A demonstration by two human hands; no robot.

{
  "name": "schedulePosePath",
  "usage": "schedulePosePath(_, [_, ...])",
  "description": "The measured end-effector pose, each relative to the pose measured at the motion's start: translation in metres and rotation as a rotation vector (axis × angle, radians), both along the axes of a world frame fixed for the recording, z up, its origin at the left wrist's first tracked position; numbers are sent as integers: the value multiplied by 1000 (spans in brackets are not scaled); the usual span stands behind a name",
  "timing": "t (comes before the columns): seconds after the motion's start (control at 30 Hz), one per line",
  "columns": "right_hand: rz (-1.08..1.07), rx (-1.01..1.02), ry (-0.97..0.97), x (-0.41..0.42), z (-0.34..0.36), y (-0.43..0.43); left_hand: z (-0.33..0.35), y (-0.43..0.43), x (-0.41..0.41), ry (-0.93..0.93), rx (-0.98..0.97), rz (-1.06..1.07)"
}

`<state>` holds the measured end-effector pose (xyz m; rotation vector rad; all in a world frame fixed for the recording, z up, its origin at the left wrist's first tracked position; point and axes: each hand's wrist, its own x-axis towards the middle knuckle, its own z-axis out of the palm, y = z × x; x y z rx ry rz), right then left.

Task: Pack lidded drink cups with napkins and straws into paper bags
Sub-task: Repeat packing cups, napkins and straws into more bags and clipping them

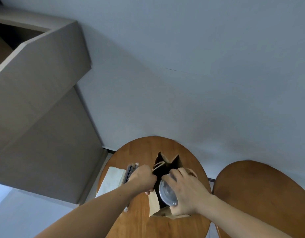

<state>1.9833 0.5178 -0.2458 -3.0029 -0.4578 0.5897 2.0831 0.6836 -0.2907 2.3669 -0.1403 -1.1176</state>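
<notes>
Head view is showing a person standing over a small round table (139,150), lowering a lidded cup (167,193) into an open brown paper bag (153,203). The right hand (187,189) is gripping the cup, fingers wrapped round its side just under the clear lid. The left hand (145,177) is pinching the bag's near-left rim with curled fingers, beside a twisted paper handle (157,165), and pulling the mouth wide. The cup is sitting at the mouth of the bag, toward its near end; how deep its base is reaching I cannot tell, since the hand and the dark inside are hiding it.

To do this step well, the left hand should probably be holding the mouth taut so the cup is not catching on the rim or the handle. The right hand should be bringing the cup down upright and setting it flat on the bag's floor before loosening, so the lid is not popping and the bag is not tipping. Leaving room alongside looks wise, as a stack of white napkins (112,179) and some wrapped straws (131,170) are lying on the table to the left of the bag, not yet packed.

No brand, label or readable writing is showing on the bag, the lid, the napkins or the straw wrappers.
</notes>
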Motion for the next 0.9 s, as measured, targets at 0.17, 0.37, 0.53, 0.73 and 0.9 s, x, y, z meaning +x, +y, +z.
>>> schedulePosePath(0.17, [-467,52,215,16,-37,5,-12,4,-2,51,-32,-5])
schedulePosePath(0.37, [-593,-40,308,34,-101,27,-12,10,-2,-17,-29,-66])
schedulePosePath(0.53, [-555,-42,349,34,-134,32,-10,12,1,-111,13,-110])
schedulePosePath(0.73, [-486,-25,260,27,-148,34,-14,20,-1,-161,39,-44])
schedulePosePath(0.9, [-489,-19,327,30,-134,35,-14,23,-1,-118,-9,-73])
